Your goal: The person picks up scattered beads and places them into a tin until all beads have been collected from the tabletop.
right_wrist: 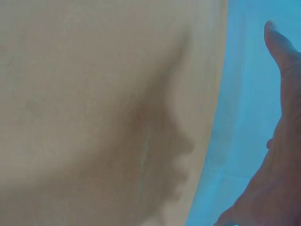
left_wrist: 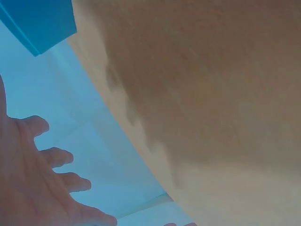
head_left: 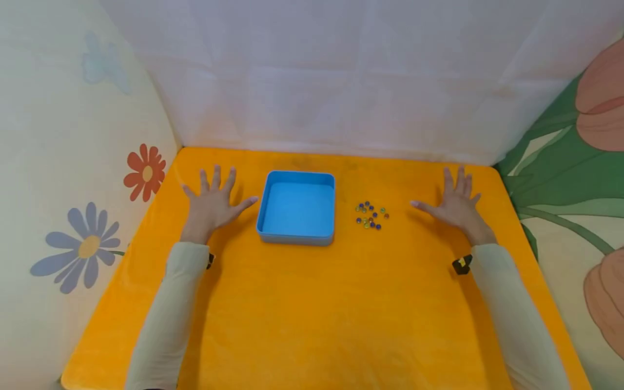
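A square blue tray [head_left: 297, 238] with low walls sits on the orange table, its inside bare. To its right lies a loose cluster of several small shiny beads [head_left: 372, 209] in purple, yellow, green and brownish tones. My left hand [head_left: 208, 208] is spread wide just left of the tray, thumb pointing at its wall, holding nothing. On the far side of the beads, my right hand [head_left: 457, 208] is also spread, its thumb toward them and nothing in it. In the left wrist view, a corner of the tray [left_wrist: 47, 23] shows above the left hand [left_wrist: 37, 179]. The right wrist view shows the right hand [right_wrist: 277, 155] over the table edge.
The orange table [head_left: 331, 314] ends at a white cloth backdrop [head_left: 312, 97]. Flower-patterned cloth hangs at both sides, with a red flower [head_left: 146, 172] at left and green leaves [head_left: 575, 168] at right. Small black devices [head_left: 461, 264] sit at the wrists.
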Demonstrator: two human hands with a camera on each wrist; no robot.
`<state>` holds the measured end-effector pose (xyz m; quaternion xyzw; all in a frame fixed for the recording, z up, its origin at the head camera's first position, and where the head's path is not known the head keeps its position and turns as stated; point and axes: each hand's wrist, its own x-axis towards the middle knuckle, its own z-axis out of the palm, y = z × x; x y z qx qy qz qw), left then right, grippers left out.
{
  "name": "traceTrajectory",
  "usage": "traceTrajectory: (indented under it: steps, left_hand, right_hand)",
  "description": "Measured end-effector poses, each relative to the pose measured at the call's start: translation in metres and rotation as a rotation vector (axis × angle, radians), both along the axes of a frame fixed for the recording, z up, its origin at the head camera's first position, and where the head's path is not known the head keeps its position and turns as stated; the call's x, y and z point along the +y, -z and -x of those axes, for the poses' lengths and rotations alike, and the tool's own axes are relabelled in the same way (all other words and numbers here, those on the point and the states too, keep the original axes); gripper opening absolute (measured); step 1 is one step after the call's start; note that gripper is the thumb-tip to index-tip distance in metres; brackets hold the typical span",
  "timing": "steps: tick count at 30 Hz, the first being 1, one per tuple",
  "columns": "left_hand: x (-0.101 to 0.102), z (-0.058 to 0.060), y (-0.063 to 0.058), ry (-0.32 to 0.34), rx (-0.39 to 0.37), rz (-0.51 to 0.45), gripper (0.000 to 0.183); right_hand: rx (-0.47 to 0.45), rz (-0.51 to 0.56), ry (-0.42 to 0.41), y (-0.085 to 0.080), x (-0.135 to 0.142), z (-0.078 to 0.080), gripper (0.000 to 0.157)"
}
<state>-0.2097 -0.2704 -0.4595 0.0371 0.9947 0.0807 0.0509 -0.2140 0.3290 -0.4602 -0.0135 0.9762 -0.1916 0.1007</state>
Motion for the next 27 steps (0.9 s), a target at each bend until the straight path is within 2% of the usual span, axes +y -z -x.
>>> traceTrajectory:
  steps: [10, 17, 22, 27]
  left_hand:
    - [0.003, -0.005, -0.006, 0.011, -0.002, -0.008, 0.113]
    - [0.004, -0.007, -0.012, 0.011, 0.001, -0.042, 0.114]
    - [0.006, -0.011, -0.018, 0.004, -0.023, -0.064, 0.112]
    - [0.011, -0.016, -0.024, 0.028, -0.042, -0.083, 0.111]
  right_hand:
    - [-0.032, 0.034, -0.001, 0.002, -0.004, -0.001, 0.133]
    - [-0.020, 0.039, -0.009, 0.003, -0.008, -0.005, 0.132]
    - [-0.021, 0.059, -0.024, 0.000, -0.014, -0.010, 0.130]
    - [-0.001, 0.069, -0.040, 0.000, -0.017, -0.016, 0.127]
